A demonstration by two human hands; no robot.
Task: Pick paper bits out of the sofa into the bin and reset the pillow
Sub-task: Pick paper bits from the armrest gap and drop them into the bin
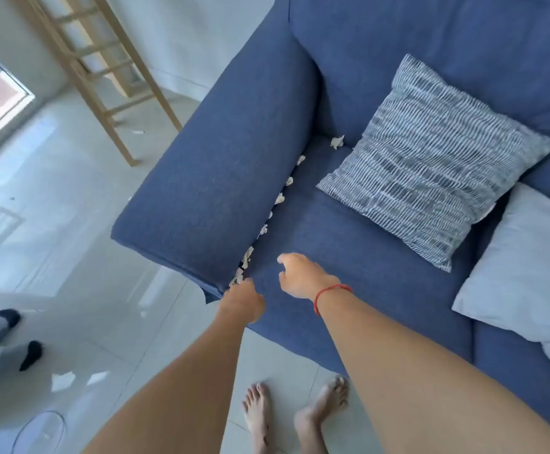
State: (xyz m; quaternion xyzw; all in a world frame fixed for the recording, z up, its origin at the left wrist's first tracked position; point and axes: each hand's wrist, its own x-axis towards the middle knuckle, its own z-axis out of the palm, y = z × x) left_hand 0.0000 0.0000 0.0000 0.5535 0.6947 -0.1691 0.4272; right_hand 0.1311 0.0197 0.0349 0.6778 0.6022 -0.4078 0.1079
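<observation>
**Left hand** (242,301): knuckles up, fingers bent down into the front end of the gap between armrest (221,178) and seat cushion (349,244). The fingertips are hidden, at or just beside the nearest paper bits (238,276). Whether it pinches one cannot be told.

**Right hand** (303,275): just beside the left, over the front of the seat cushion. Fingers loosely curled, thumb and forefinger apart, holding nothing. Contact with the fabric is unclear. Red string bracelet (331,294) at the wrist.

**Paper bits**: white, crumpled, strung along the gap from its front end toward the backrest. One larger bit (337,142) lies on the seat in the back corner, just beside the patterned pillow (430,158).

**Patterned pillow**: blue-and-white stripes, on the seat, tilted, upper edge against the backrest.

**Pale pillow** (522,267): plain, to the right, lying across the seam to the next seat.

**Sofa** (430,44): blue fabric.

**Floor** (120,322): pale glossy tiles.
- Two white paper scraps (62,381) at lower left.
- The person's bare feet (257,411) before the sofa.
- A second person's dark-socked feet (31,350) at the left edge.

**Wooden ladder frame** (103,77): against the wall, beyond the armrest.

**Round pale rim** (38,430): bottom left, too blurred to identify.
</observation>
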